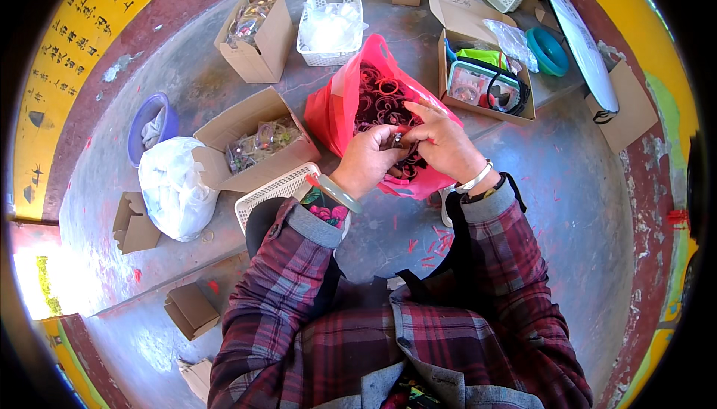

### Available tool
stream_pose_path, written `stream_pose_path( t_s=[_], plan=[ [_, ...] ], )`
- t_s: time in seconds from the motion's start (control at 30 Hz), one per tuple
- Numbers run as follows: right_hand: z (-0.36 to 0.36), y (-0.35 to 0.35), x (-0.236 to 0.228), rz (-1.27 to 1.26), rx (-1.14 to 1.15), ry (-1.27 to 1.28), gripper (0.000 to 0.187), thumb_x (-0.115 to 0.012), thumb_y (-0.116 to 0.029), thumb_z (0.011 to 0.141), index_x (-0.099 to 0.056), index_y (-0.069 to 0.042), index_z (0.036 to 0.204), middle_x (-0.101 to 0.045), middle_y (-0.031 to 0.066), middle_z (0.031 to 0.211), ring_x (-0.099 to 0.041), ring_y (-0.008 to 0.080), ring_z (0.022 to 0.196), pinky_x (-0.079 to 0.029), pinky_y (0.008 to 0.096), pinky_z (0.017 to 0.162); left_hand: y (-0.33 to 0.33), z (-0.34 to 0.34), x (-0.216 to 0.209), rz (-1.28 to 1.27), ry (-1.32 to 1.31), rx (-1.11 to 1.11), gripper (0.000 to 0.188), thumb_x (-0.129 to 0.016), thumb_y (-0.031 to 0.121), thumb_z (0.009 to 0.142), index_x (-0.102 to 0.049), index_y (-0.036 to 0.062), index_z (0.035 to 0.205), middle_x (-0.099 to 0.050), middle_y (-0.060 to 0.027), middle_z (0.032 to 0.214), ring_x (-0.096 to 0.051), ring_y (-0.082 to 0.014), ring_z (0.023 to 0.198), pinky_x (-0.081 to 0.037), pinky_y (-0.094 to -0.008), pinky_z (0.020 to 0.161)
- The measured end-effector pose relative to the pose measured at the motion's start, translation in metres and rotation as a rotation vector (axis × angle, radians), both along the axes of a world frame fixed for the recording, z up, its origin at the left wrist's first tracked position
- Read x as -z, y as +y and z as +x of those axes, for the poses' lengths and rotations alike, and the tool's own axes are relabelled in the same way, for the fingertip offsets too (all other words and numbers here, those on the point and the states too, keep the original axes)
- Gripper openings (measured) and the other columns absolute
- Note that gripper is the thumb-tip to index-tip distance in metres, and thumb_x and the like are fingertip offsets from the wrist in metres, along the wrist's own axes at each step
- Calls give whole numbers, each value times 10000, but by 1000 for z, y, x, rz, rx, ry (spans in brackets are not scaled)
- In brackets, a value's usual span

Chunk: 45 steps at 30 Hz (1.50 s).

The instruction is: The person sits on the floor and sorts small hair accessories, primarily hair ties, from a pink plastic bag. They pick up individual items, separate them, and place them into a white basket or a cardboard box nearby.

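My left hand [366, 161] and my right hand [452, 147] meet fingertip to fingertip over an open red plastic bag [334, 103]. Both hands are closed in a pinch around a tiny, partly silvery piece [398, 138]; fingers cover most of it, so its kind cannot be made out. Inside the bag lies a heap of dark, thin loops that look like elastic hair ties [371, 103], with a bright red ring [388, 86] on top. The right hand's index finger stretches out over the heap. A pale bangle circles each wrist.
Left of the bag stand a cardboard box [287, 166] of small wrapped items, a white basket [250, 198], a stuffed white bag [175, 188] and a purple basin [133, 136]. Beyond are another filled box [261, 65] and basket [328, 58]. At right, a box [523, 116] holds a clear container.
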State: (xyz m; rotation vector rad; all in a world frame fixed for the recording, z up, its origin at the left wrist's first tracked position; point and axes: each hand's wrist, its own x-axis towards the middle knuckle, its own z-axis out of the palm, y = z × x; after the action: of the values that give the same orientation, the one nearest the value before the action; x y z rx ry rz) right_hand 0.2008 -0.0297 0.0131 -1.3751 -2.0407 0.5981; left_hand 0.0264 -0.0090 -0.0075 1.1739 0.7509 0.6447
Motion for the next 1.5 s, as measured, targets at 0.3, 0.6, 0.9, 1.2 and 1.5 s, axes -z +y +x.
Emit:
stream_pose_path(
  t_s=[0.3,0.6,0.9,1.2,1.5],
  plan=[
    [-1,0,7,-15,-69,-116,206,-513,-30,659,-693,-89,741,-496,234,1222,-422,384,1178,-295,416,1037,0,2,11,36,-16,54,340,-599,33,824,-514,8,1153,-599,-38,935,-591,-94,744,-508,-208,587],
    [-4,-3,1,-6,-93,-237,198,-507,-56,652,-690,-76,726,-576,235,1080,-484,330,1114,-291,416,1040,-2,2,11,18,7,76,346,-592,25,819,-517,7,1156,-604,-27,900,-589,-88,708,-504,-212,589],
    [-4,-1,-8,55,60,52,279,-507,16,657,-693,-95,833,-510,227,1207,-415,376,1198,-359,407,990,4,0,14,-48,-1,10,276,-597,54,829,-548,23,1099,-611,-27,913,-597,-97,754,-512,-229,613],
    [-3,0,-9,101,8,35,288,-543,-26,673,-688,-117,904,-470,227,1258,-374,392,1232,-331,416,1010,3,1,13,-65,-55,35,298,-576,-11,816,-515,12,1106,-602,-50,962,-601,-121,822,-511,-247,701],
    [-2,-1,-8,111,-11,-14,203,-596,-69,665,-693,-106,840,-466,224,1264,-362,391,1238,-327,420,1005,0,1,7,-108,-75,42,319,-567,-51,797,-509,-6,1108,-604,-62,955,-606,-133,809,-509,-253,716]
  ],
)
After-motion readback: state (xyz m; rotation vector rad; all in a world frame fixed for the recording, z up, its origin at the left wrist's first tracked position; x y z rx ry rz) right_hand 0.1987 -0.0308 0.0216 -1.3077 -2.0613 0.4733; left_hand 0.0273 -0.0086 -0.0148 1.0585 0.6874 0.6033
